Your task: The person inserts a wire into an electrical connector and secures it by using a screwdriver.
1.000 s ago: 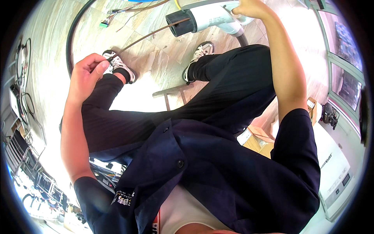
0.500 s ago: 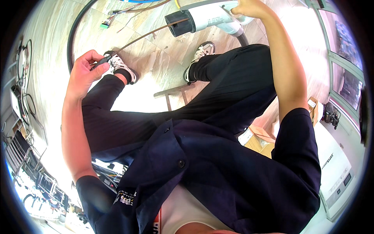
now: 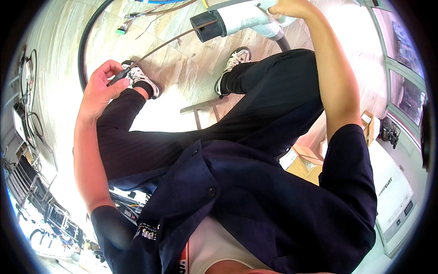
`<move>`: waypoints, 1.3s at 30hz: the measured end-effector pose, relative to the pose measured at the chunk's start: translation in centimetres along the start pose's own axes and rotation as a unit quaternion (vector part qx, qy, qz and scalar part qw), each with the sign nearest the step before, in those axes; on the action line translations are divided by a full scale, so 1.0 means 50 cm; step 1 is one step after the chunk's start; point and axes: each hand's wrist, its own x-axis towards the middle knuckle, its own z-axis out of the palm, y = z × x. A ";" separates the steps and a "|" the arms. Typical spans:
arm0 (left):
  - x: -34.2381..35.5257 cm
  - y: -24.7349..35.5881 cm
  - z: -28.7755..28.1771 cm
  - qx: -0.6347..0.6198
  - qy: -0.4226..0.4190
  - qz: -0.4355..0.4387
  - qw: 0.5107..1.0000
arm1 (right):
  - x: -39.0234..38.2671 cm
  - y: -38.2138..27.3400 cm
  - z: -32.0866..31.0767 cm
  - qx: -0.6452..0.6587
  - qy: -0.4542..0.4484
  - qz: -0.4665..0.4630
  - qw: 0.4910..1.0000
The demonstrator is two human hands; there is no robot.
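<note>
My right hand (image 3: 292, 8) is raised at the top of the view and grips the handle of a large white plug-shaped connector (image 3: 237, 19) with a black round front end. A thin brown cable (image 3: 173, 40) runs from that black end down to my left hand (image 3: 101, 89). My left hand pinches the small dark tip of this cable (image 3: 119, 76) between thumb and fingers, above my left knee. I am seated, in dark trousers and a dark jacket.
A thick black hose (image 3: 84, 43) curves over the tiled floor at the upper left. Loose coloured wires (image 3: 137, 18) lie near the top. A wooden stool bar (image 3: 200, 107) shows between my legs. Cardboard boxes (image 3: 303, 162) and a white machine (image 3: 392, 201) stand to the right.
My left hand has closed its fingers on the dark cable tip and shifted slightly. The right hand with the white connector has stayed in place.
</note>
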 end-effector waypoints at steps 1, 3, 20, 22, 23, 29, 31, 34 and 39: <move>0.001 -0.019 -0.016 0.022 0.018 0.029 0.999 | 0.006 -0.001 0.000 -0.005 0.005 -0.013 1.000; 0.009 -0.042 -0.025 0.043 0.042 0.076 0.995 | 0.008 -0.001 -0.001 -0.009 0.007 -0.027 1.000; 0.007 -0.035 -0.005 -0.014 -0.047 -0.047 0.998 | -0.001 -0.002 -0.007 -0.025 0.003 0.001 1.000; 0.009 -0.033 0.000 0.007 -0.004 0.012 1.000 | 0.001 0.003 -0.005 -0.016 0.006 -0.010 1.000; 0.013 -0.040 -0.002 0.037 0.018 0.055 0.998 | 0.002 0.005 -0.004 -0.012 0.007 -0.016 1.000; 0.022 -0.067 -0.013 0.047 0.052 0.101 0.992 | 0.001 0.007 -0.004 0.002 0.008 -0.011 1.000; 0.022 -0.068 -0.017 0.041 0.022 0.046 0.998 | -0.002 0.004 -0.008 0.016 -0.002 0.013 1.000; 0.018 -0.065 -0.011 0.018 -0.027 -0.051 0.998 | 0.000 0.004 -0.007 0.014 0.001 0.014 1.000; 0.014 -0.021 0.029 -0.021 0.020 -0.025 0.999 | -0.002 0.015 -0.004 0.006 0.009 -0.002 1.000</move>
